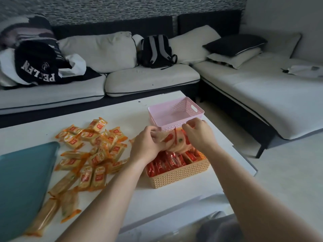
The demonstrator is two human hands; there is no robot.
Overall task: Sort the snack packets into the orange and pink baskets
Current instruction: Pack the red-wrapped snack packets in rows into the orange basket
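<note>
Two baskets stand on the white tabletop (pixel 122 109): the pink basket (pixel 181 109) far, the orange basket (pixel 180 175) near and packed with red packets (pixel 166 163). Above it, left hand (pixel 148 145) and right hand (pixel 199 133) each have fingers clamped on one translucent, red-printed bag (pixel 176 144). To the left lies a heap of orange-yellow packets (pixel 94 151), too overlapped to count.

left hand (pixel 146 145): bare | right hand (pixel 197 135): bare | left arm (pixel 108 198): bare to the picture's edge | right arm (pixel 253 198): bare too | grey cloth (pixel 220 229): blurry, maybe trousers
</note>
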